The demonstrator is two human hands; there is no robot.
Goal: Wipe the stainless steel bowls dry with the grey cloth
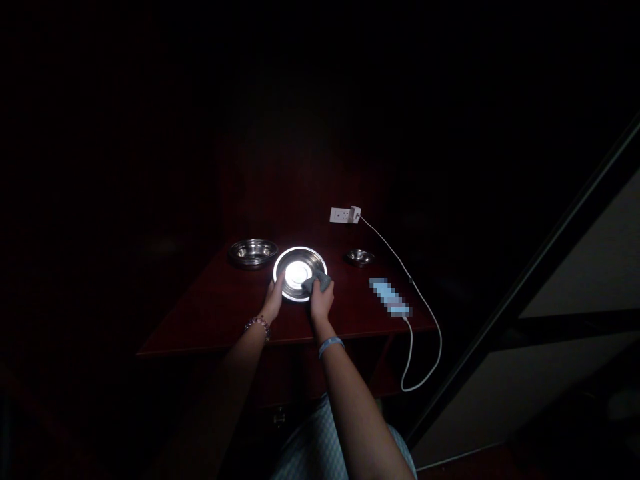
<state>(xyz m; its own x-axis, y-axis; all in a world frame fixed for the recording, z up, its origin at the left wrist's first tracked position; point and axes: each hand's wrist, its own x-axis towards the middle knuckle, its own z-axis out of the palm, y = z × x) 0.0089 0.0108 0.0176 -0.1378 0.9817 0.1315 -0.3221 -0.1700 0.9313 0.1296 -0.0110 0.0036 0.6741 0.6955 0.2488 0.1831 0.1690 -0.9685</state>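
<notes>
A shiny steel bowl [292, 291] is tilted toward me above the dark red table, its inside lit by a bright glare. My left hand [273, 300] grips its left rim, thumb over the edge. At the lower right of the bowl, my right hand [321, 299] is closed on a grey cloth [319, 279] that touches the rim and inner wall. The fingers of both hands are partly hidden behind the bowl and cloth.
Several stacked steel bowls [253, 253] stand back left on the table [210, 313]; a small steel bowl [360, 257] is back right. A blurred-out phone [390, 297] lies at right, its white cable [440, 340] looping past the edge up to a wall socket [341, 215].
</notes>
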